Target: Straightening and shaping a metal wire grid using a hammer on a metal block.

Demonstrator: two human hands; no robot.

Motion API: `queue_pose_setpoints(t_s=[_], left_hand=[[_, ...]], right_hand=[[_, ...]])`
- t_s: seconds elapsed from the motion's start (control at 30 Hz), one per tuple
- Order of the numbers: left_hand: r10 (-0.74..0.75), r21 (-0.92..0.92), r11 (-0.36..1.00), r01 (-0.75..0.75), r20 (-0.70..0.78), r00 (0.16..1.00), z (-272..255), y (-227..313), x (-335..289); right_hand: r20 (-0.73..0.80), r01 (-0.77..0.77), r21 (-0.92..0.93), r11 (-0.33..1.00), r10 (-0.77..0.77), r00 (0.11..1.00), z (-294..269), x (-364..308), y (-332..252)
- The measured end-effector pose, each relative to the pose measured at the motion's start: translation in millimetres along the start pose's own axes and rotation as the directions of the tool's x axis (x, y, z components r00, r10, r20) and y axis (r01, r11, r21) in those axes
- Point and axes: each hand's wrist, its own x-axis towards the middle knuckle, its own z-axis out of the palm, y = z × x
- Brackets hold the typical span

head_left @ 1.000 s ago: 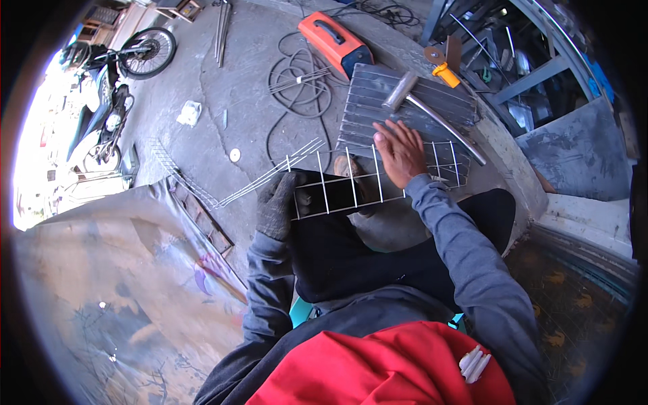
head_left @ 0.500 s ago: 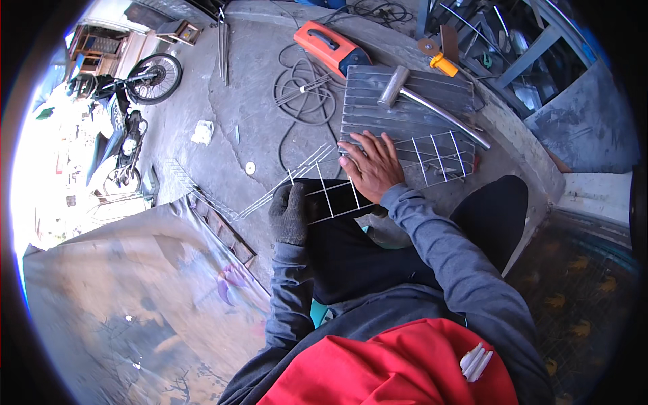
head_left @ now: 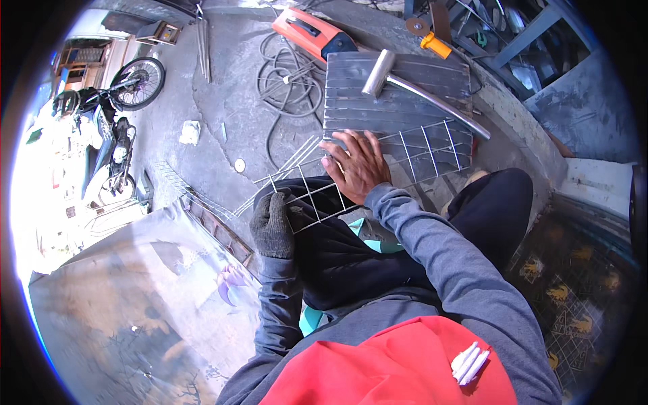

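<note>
My left hand [head_left: 273, 226], in a dark grey knitted glove, is closed round the left end of a narrow strip of welded wire grid [head_left: 430, 152]. My bare right hand [head_left: 356, 164] lies palm down across the middle of the strip, its fingers stretched out and slightly spread. The grid's left part rests over my dark-trousered leg. Its right part reaches over the near edge of a dark slatted board [head_left: 351, 101]. On that board lies a metal hammer [head_left: 432, 102] with a cylindrical head. My palm hides some of the wires.
Behind the board sit an orange welding machine [head_left: 307, 30] with coiled cable [head_left: 297, 84] and a yellow-handled tool [head_left: 435, 46] with a disc. More wire grid lies left of my knee, beside a printed tarp [head_left: 135, 310]. A motorcycle [head_left: 138, 84] stands far left; metal frames fill the far right.
My view has shifted a little, so the surroundings sit further left. My right leg shows in a different position. Both hands keep the same hold and touch on the grid.
</note>
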Motion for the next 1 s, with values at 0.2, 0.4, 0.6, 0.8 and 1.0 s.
queue_pose_setpoints(t_s=[0.2,0.4,0.6,0.8,1.0], left_hand=[[-0.018,-0.069,0.997,0.021,0.049,0.999,-11,2,3],[-0.094,-0.245,0.965,0.094,0.014,0.996,-23,0,-3],[0.145,-0.256,0.959,-0.125,0.062,0.987,-67,12,-5],[0.219,-0.341,0.925,-0.169,0.112,0.969,-58,37,21],[0.126,-0.134,0.985,-0.105,0.160,0.979,-18,36,65]], right_hand=[[-0.119,0.040,0.064,0.997,-0.033,0.992,-19,6,-7],[-0.253,-0.070,0.245,0.967,0.134,0.958,-95,-23,56],[-0.301,-0.220,0.062,0.974,0.228,0.926,-135,-86,93],[0.250,-0.455,0.811,0.367,0.486,0.838,-166,-95,105],[0.301,-0.379,0.923,0.063,0.492,0.817,-194,-115,108]])
